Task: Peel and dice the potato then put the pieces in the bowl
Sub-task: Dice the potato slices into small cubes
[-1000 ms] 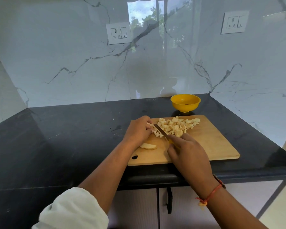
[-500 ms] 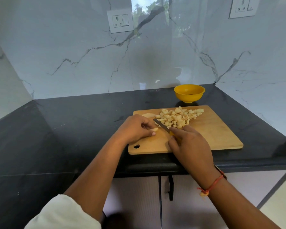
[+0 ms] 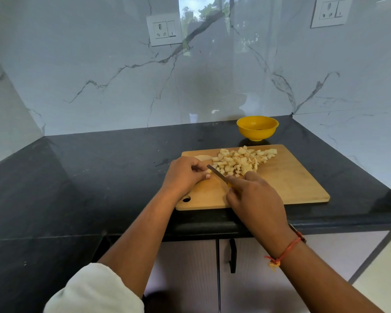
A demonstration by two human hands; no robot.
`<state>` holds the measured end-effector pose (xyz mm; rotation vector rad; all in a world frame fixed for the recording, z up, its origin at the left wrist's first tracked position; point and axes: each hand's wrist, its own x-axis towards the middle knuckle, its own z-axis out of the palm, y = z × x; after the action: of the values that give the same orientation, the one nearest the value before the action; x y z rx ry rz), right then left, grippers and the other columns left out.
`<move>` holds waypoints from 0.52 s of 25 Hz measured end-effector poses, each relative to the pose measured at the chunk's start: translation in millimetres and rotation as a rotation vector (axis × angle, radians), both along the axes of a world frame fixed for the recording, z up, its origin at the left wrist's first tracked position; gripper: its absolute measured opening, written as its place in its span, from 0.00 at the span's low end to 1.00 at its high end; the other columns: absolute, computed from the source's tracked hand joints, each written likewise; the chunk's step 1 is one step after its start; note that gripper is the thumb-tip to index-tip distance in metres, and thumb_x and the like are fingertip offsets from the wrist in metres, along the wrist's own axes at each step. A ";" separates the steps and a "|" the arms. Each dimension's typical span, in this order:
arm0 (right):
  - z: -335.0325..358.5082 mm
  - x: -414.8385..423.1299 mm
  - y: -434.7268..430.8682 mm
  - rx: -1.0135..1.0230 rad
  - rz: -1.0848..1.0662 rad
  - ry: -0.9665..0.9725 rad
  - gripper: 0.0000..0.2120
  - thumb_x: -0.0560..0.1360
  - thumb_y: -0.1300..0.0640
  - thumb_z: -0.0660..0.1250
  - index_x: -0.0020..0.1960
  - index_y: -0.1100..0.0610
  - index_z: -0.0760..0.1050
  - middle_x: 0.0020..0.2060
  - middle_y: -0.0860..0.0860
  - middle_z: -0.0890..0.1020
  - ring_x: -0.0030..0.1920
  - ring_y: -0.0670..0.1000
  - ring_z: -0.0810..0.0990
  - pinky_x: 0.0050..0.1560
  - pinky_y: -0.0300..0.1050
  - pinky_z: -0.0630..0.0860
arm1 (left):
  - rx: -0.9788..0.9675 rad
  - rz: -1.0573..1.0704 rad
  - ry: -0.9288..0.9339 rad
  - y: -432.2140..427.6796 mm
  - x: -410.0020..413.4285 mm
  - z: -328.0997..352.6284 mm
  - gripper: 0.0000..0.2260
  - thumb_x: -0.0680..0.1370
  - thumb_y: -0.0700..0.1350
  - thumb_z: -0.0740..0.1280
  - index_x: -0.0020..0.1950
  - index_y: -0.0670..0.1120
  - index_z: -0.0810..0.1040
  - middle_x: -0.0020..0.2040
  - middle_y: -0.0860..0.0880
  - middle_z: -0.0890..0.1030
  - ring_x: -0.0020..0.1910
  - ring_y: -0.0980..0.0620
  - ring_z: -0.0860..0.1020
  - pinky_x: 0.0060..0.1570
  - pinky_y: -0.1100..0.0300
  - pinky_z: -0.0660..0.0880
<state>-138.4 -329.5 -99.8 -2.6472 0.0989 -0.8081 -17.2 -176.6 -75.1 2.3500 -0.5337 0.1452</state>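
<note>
A rectangular light wooden cutting board (image 3: 291, 184) lies on the black stone countertop (image 3: 88, 177), its near edge close to the counter's front. The left hand (image 3: 184, 175) rests at the board's left end, fingers curled down over a pale potato piece (image 3: 207, 171) (only a sliver shows past the fingertips). The right hand (image 3: 255, 199) grips a small knife (image 3: 217, 173) whose yellow handle is mostly hidden in the fist. Its steel blade points away and to the left, the tip just beside the left fingertips. Beyond the blade, a pile of diced potato (image 3: 242, 161) spreads across the far middle of the board. A flat pale potato slice (image 3: 203, 157) lies at the far left corner, just behind the left hand. The round yellow plastic bowl (image 3: 257, 132) stands on the countertop just behind the board's far edge. A red thread (image 3: 287, 251) circles the right wrist, and a white sleeve (image 3: 93, 290) is pushed up the left arm. Two white wall sockets (image 3: 164, 29) sit on the grey-veined marble wall (image 3: 99, 75).
</note>
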 end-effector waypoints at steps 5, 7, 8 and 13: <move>4.7 6.5 2.3 -0.062 0.029 0.052 0.16 0.80 0.50 0.62 0.67 0.46 0.76 0.43 0.46 0.71 0.40 0.43 0.70 0.37 0.36 0.67 | -0.020 0.000 0.014 -0.8 2.9 -1.5 0.08 0.73 0.47 0.77 0.51 0.50 0.85 0.47 0.57 0.83 0.47 0.61 0.78 0.53 0.63 0.74; 8.1 11.5 3.6 -0.064 0.046 0.076 0.15 0.80 0.51 0.61 0.66 0.47 0.77 0.43 0.46 0.71 0.41 0.44 0.70 0.39 0.37 0.67 | -0.026 -0.005 0.010 -0.5 3.6 -2.5 0.08 0.73 0.47 0.77 0.51 0.50 0.85 0.47 0.57 0.83 0.46 0.62 0.78 0.51 0.66 0.74; 10.0 13.7 4.2 -0.063 0.053 0.089 0.15 0.80 0.51 0.61 0.66 0.47 0.77 0.44 0.47 0.72 0.41 0.44 0.71 0.40 0.37 0.67 | -0.028 -0.005 0.008 -0.4 3.9 -3.3 0.08 0.73 0.47 0.77 0.51 0.50 0.85 0.46 0.58 0.83 0.45 0.63 0.78 0.49 0.68 0.73; 13.0 9.5 4.8 -0.140 0.058 0.144 0.15 0.81 0.51 0.60 0.66 0.47 0.76 0.45 0.46 0.71 0.43 0.44 0.70 0.41 0.37 0.68 | -0.046 0.020 -0.018 -2.5 1.0 -8.0 0.07 0.74 0.47 0.76 0.51 0.50 0.85 0.43 0.59 0.82 0.42 0.63 0.78 0.42 0.72 0.69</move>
<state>-128.9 -324.7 -86.8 -2.8243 0.0033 -0.6264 -16.2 -179.2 -83.1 2.3120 -0.5100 0.1859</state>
